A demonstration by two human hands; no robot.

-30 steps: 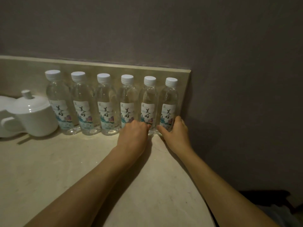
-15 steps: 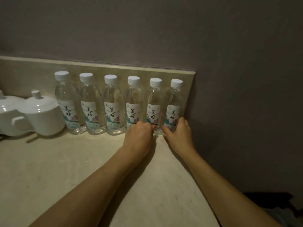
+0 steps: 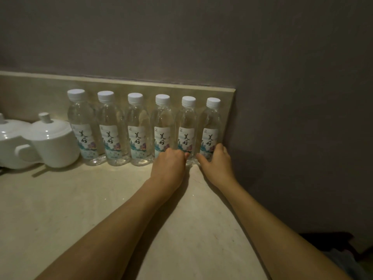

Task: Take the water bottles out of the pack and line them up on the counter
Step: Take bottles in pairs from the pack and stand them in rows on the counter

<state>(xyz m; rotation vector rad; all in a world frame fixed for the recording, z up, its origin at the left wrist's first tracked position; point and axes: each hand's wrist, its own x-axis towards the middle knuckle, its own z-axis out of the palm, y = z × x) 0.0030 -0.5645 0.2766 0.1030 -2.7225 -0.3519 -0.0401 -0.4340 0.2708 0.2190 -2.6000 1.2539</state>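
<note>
Six bottles [image 3: 137, 128] are standing in a row on the surface [image 3: 80, 199] against the wall. The left hand [image 3: 168, 165] is gripping the fourth bottle [image 3: 162, 126], the right hand [image 3: 217, 163] the last bottle [image 3: 211, 126].

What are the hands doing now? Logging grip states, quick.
Left hand: fingers curled on the fourth bottle.
Right hand: fingers grip the end bottle.

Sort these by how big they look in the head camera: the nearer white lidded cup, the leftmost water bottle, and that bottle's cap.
1. Leftmost water bottle, tallest.
2. Nearer white lidded cup, shorter but wider; overall it's close, so these two are a near tie.
3. The bottle's cap, clearly smallest.
</note>
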